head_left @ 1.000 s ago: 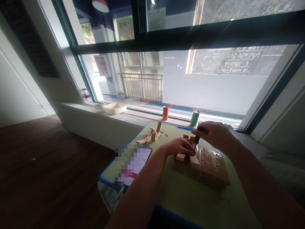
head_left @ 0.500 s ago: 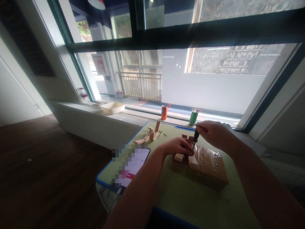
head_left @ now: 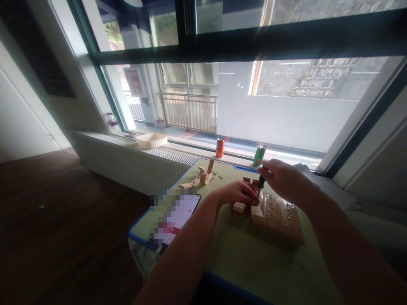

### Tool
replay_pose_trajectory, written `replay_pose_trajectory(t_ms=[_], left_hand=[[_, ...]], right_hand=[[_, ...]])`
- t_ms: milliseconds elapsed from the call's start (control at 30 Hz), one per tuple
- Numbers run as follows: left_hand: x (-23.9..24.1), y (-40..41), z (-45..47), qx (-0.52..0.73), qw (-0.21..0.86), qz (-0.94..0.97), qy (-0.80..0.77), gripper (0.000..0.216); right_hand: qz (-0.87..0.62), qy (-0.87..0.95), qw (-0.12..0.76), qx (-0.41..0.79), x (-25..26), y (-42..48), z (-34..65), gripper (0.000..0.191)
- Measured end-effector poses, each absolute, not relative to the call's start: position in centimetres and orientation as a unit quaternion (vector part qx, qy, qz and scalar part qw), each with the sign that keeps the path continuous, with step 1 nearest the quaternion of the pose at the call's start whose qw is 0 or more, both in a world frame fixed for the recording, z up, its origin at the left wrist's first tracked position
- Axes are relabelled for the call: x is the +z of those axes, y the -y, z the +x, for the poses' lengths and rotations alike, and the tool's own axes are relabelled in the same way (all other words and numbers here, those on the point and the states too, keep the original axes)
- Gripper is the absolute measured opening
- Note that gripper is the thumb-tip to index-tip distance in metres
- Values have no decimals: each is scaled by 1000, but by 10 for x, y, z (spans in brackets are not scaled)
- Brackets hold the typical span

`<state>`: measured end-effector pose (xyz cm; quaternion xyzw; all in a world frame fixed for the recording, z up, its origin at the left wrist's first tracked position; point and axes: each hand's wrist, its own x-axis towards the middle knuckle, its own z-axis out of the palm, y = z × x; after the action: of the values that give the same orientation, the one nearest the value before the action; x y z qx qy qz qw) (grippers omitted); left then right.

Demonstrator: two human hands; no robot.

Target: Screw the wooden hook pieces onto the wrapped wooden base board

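Note:
In my right hand [head_left: 282, 178] is the black handle of a screwdriver [head_left: 261, 182], its fingers closed near the top. The shaft points down and slightly left to a pale wooden piece [head_left: 257, 212]. My left hand [head_left: 237, 192] has its fingers curled together at the upper end of this piece, beside the screwdriver's tip; whatever is under the fingertips is hidden. A second small wooden block [head_left: 238, 207] lies just left, under the left hand. To the right is a brown board [head_left: 288, 224] wrapped in shiny clear plastic, with the wooden piece at its left edge.
Joined wooden parts [head_left: 203, 177] and some small screws [head_left: 220, 177] lie at the table's far left. A cabled phone [head_left: 181, 216] rests by my left forearm. On the windowsill stand an orange can [head_left: 219, 148], a green can [head_left: 259, 156] and a cream tray [head_left: 151, 140].
My right hand has shifted slightly on the screwdriver's top, a finger now reaching over it. The left hand stays in place. The view has moved a little.

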<state>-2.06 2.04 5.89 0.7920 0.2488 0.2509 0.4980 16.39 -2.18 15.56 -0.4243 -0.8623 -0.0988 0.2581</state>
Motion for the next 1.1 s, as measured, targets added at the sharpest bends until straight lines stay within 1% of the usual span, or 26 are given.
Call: replay_pose_trajectory(t_ms=[100,167,233,367,433,500,600,667,833,1100], left_hand=[[59,-20,-21,251,505,788,-245,35],[59,-21,-22,242,497,794,-253,36],[59,-21,-22,240,485,800,-261,36],[58,-23,-21,245,471,808,-255,37],[58,-23,-21,238,463,815,-254,37],[59,-23,-20,236,449,821,-260,36],[59,-23,-20,235,439,826,-263,36],[59,-23,-20,230,453,821,-259,36],[56,-25,-20,241,498,798,-240,37],[58,-23,-21,240,495,797,-250,35]], right_hand=[[-386,876,284,-47,154,21,163,36],[-392,875,281,-46,155,20,166,34],[-414,866,269,-76,156,18,168,32],[-458,841,242,-156,157,19,164,42],[-455,842,240,-160,157,19,162,42],[-443,852,248,-127,157,17,162,40],[-453,849,269,-38,155,10,167,37],[-466,841,273,-23,154,5,172,37],[-475,838,242,-114,153,-1,180,46],[-423,865,247,-104,156,14,168,35]])
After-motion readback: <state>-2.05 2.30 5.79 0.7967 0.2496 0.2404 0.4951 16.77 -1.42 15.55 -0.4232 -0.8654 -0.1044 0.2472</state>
